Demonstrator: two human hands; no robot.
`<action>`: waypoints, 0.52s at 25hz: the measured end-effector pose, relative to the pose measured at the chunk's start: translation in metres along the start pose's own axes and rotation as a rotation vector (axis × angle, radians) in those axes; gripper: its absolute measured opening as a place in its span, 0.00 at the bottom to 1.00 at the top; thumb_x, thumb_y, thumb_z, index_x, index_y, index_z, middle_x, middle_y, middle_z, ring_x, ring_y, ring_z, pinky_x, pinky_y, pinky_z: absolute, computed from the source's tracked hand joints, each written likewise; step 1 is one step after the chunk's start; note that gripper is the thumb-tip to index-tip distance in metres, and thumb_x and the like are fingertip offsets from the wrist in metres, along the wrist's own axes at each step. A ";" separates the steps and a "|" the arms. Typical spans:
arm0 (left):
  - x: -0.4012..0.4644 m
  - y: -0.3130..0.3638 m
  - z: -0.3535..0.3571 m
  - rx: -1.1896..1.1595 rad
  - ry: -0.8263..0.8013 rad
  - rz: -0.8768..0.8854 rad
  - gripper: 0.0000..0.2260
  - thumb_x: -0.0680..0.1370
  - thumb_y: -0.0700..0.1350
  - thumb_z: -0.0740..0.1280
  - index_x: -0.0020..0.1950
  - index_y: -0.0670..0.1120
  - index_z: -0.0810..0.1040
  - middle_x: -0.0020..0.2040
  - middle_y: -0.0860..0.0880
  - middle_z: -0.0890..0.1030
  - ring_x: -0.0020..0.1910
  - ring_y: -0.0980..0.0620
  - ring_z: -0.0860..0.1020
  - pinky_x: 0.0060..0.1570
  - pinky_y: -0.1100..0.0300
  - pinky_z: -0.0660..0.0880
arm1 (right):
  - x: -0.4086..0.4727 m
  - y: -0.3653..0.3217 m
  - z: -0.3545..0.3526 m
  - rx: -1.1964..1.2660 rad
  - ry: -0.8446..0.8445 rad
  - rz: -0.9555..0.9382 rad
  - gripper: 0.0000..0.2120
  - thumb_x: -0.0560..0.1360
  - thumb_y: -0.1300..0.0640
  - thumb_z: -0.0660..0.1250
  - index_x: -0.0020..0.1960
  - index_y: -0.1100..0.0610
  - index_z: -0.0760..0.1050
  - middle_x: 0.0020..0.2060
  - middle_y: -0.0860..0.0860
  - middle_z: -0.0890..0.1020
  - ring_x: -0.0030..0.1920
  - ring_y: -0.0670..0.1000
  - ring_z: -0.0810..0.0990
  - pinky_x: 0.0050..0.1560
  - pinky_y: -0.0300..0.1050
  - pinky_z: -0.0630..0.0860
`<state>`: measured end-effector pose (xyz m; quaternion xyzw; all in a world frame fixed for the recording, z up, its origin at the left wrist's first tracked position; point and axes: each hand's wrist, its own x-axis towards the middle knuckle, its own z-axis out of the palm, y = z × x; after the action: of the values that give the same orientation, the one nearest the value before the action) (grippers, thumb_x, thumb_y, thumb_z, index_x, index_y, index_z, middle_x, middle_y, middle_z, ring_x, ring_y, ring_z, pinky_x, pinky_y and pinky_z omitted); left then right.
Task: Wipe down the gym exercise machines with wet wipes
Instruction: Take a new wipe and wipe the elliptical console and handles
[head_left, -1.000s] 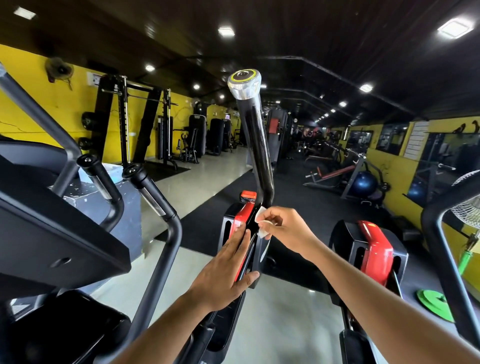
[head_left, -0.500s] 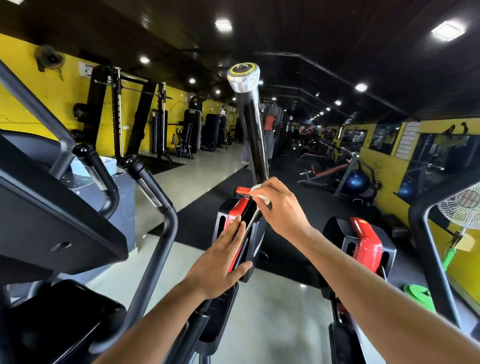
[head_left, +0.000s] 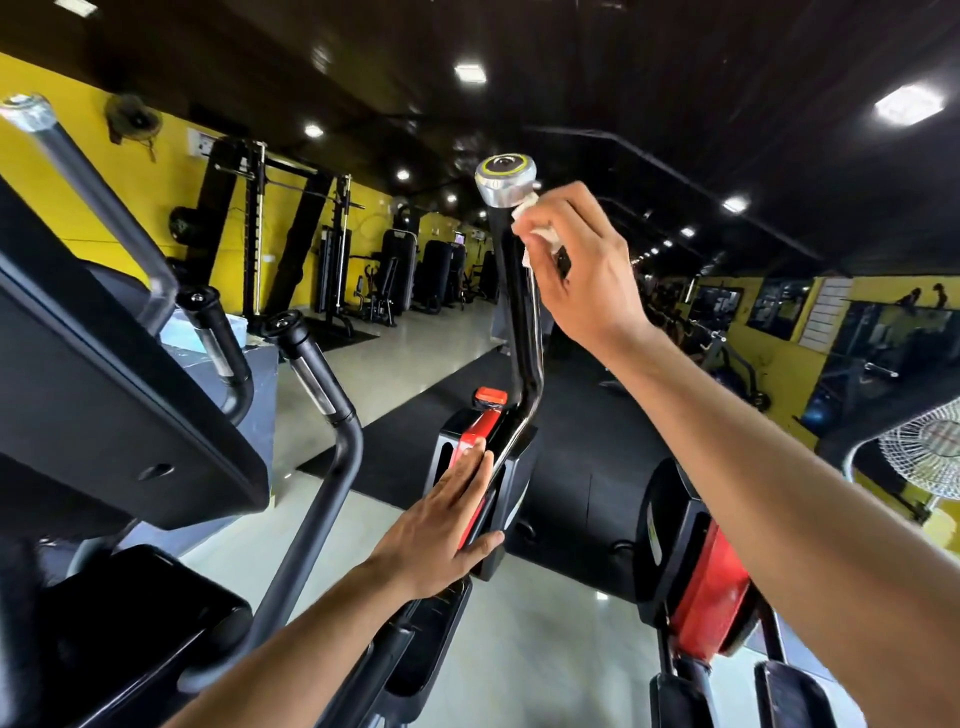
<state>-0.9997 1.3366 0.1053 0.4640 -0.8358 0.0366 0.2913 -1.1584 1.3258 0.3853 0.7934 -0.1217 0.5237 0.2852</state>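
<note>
A black upright handlebar (head_left: 522, 322) of an elliptical machine rises in front of me, topped by a silver cap (head_left: 506, 179) with a yellow ring. My right hand (head_left: 576, 270) pinches a white wet wipe (head_left: 537, 226) against the bar just under that cap. My left hand (head_left: 441, 525) lies flat, fingers straight, on the red and black housing (head_left: 475, 441) at the bar's base.
The machine's black console (head_left: 119, 395) and curved black grips (head_left: 311, 358) fill the left. A second red and black housing (head_left: 701, 582) stands at the right. A white fan (head_left: 924, 457) is at the far right. Weight machines line the yellow wall (head_left: 67, 171) behind.
My right hand has slid the wipe up the handlebar from its base to just under the silver cap. My left hand has stayed flat on the red housing.
</note>
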 end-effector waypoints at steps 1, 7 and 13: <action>0.000 0.000 0.001 0.005 0.001 -0.005 0.40 0.84 0.66 0.54 0.82 0.53 0.29 0.82 0.56 0.28 0.82 0.59 0.34 0.81 0.48 0.58 | -0.010 0.003 0.003 0.022 -0.014 0.040 0.06 0.80 0.69 0.64 0.50 0.64 0.79 0.49 0.56 0.79 0.48 0.54 0.79 0.48 0.46 0.78; 0.001 0.000 0.004 0.012 -0.007 -0.034 0.40 0.84 0.67 0.53 0.81 0.56 0.27 0.82 0.57 0.28 0.81 0.59 0.33 0.81 0.47 0.58 | -0.090 0.028 0.019 0.085 -0.256 0.277 0.06 0.75 0.69 0.69 0.47 0.59 0.78 0.47 0.49 0.79 0.46 0.47 0.79 0.50 0.46 0.79; 0.000 0.000 0.003 0.003 -0.009 -0.035 0.40 0.84 0.67 0.53 0.81 0.56 0.27 0.82 0.57 0.29 0.82 0.58 0.34 0.81 0.45 0.58 | -0.127 0.034 0.024 0.027 -0.433 0.308 0.08 0.75 0.70 0.69 0.50 0.59 0.79 0.49 0.49 0.77 0.48 0.52 0.79 0.49 0.54 0.80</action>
<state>-1.0013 1.3357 0.1025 0.4792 -0.8288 0.0307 0.2872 -1.2106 1.2706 0.2749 0.8628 -0.2924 0.3804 0.1589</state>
